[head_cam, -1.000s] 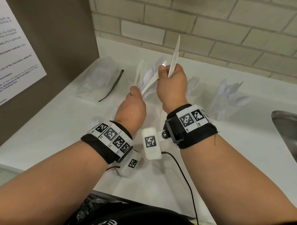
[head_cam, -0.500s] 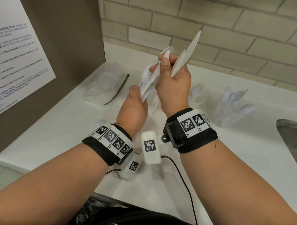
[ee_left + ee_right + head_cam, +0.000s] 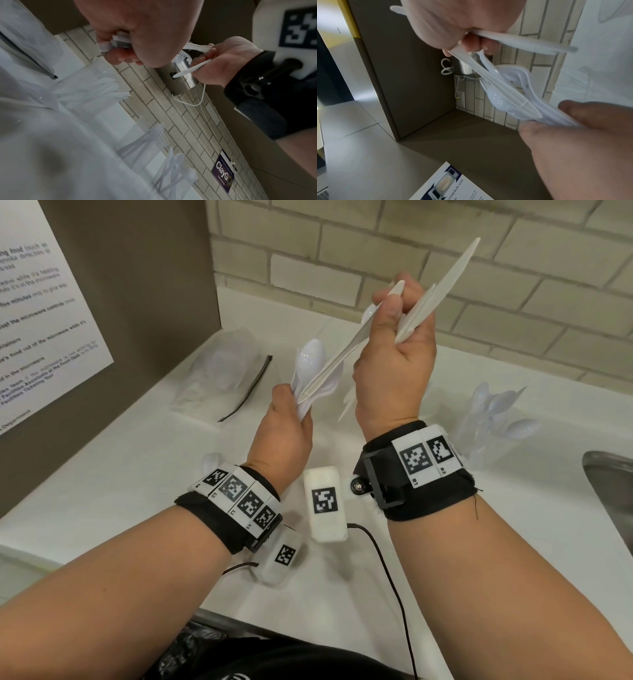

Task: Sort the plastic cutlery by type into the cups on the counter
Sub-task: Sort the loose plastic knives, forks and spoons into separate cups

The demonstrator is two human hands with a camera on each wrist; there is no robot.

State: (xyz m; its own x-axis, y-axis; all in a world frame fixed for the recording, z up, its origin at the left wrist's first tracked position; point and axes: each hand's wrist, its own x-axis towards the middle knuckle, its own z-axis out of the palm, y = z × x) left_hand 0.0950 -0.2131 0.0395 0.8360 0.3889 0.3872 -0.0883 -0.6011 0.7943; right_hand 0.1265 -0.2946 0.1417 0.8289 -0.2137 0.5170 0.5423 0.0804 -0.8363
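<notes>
Mixed plastic cutlery is held in both hands above the white counter [image 3: 102, 474], with the sorting cups standing along the brick wall [image 3: 513, 285].

A bundle of white cutlery [image 3: 317, 378], with a spoon bowl uppermost, is gripped at its handle ends by the curled fingers of the left hand [image 3: 286, 440], out from the brick wall and above the counter. Several knives [image 3: 442, 289] are clasped in the closed right hand [image 3: 394, 361], nearer the brick wall and higher, their blades pointing up toward it; one further piece drawn from the bundle is pinched between that hand's thumb and forefinger. In the left wrist view, three clear cups are seen in a row at the foot of the brick wall: a cup of knives [image 3: 96, 86], a cup of forks [image 3: 147, 136] and a cup of spoons [image 3: 173, 170]. A clear plastic bag [image 3: 222, 371] lies on the counter, out from the wall.
</notes>
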